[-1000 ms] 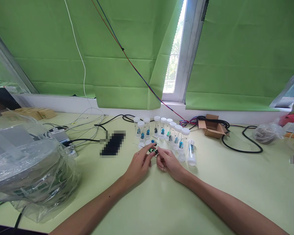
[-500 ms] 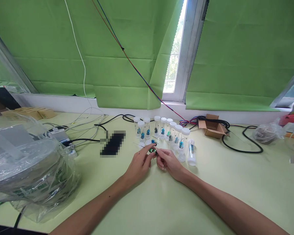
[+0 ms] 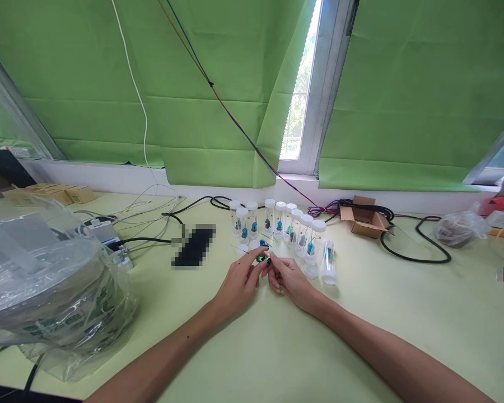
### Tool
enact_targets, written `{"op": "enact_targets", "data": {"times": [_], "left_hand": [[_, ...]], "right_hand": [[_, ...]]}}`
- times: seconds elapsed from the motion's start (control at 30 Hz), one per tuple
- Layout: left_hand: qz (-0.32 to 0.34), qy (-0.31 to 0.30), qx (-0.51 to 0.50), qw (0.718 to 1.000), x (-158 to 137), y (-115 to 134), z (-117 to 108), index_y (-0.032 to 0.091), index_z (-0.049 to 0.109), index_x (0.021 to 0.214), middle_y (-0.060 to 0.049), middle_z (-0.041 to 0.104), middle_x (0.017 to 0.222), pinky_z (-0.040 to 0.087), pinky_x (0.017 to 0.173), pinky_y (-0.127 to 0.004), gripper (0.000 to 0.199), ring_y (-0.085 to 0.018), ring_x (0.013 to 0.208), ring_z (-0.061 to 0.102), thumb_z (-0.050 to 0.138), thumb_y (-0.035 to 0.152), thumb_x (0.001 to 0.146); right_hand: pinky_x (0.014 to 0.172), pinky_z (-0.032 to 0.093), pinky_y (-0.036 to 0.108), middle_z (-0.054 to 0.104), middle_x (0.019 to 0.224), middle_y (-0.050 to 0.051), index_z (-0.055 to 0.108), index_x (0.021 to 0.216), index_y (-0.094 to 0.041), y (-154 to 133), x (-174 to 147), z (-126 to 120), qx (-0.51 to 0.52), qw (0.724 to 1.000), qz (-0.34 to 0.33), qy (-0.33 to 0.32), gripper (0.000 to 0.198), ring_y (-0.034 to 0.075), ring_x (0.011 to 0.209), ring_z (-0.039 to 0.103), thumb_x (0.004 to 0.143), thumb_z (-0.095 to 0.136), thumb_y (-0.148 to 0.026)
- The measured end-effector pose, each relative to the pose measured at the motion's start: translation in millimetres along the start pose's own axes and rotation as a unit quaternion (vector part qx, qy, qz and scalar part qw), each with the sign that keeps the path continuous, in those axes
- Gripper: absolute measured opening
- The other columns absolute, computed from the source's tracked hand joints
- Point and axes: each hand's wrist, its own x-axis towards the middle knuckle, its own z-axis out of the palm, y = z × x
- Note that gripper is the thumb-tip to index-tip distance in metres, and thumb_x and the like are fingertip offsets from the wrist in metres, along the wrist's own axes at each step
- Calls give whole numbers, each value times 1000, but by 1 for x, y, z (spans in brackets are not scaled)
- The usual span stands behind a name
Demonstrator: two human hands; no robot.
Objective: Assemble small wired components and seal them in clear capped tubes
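Note:
My left hand (image 3: 238,281) is closed, fingertips pinching a small green-and-black part (image 3: 261,258) with a thin wire lead sticking out to the left. Pressed against the same part from the right are the closed fingertips of my right hand (image 3: 293,282). A small blue piece (image 3: 264,243) shows just above the fingers; whether it is joined to the part I cannot tell. Behind the hands several clear tubes (image 3: 279,215) with white caps stand upright, with blue, dark or green pieces on wires inside. One capped clear tube (image 3: 329,271) lies on its side right of them.
The hands are over a pale yellow-green table (image 3: 260,358). An open cardboard box (image 3: 363,224) and black cable (image 3: 428,260) lie back right. On the left are a large plastic-wrapped reel (image 3: 67,296), a dark blurred object (image 3: 195,246) and white cables (image 3: 151,208).
The right fingertips have shifted slightly on the green-and-black part, and more of its dark end shows between the hands. The tubes have stayed in place.

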Motion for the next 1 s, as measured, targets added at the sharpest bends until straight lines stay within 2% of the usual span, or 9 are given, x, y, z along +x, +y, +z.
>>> {"op": "enact_targets", "data": {"times": [0.13,0.23,0.4,0.63,1.0], "left_hand": [[-9,3,1,1000,0,2,0,20,53,132,-4,71,93,48,64,-25,39,-11,58,60,40,35,99],[-14,3,5,1000,0,2,-1,20,53,132,-4,71,91,48,65,-25,39,-12,57,59,41,35,99],[-5,4,-2,1000,0,1,-1,21,53,131,-6,70,104,49,66,-26,38,-10,56,59,40,36,99],[-4,-4,3,1000,0,1,-1,20,54,131,-2,69,81,50,70,-27,39,-12,56,60,40,35,99],[-1,-9,-12,1000,0,-1,1,19,55,130,-2,67,75,48,60,-24,39,-13,55,59,40,36,98]], "right_hand": [[38,27,22,49,42,-4,54,64,-17,0,-1,0,-13,1000,-11,1,52,7,35,37,89,51,-63],[37,27,22,50,44,-6,56,74,-18,-3,-2,0,13,1000,-13,-4,42,8,36,37,88,57,-58],[39,27,21,51,46,-6,57,81,-17,-5,-4,-1,38,999,-9,-23,36,7,38,38,85,64,-52],[38,26,22,49,45,-6,56,73,-17,-5,-4,0,25,999,-10,-18,40,7,37,37,85,62,-55],[37,25,23,47,40,-4,58,63,-16,-2,0,0,15,1000,-1,-1,52,7,35,37,83,58,-64]]}}
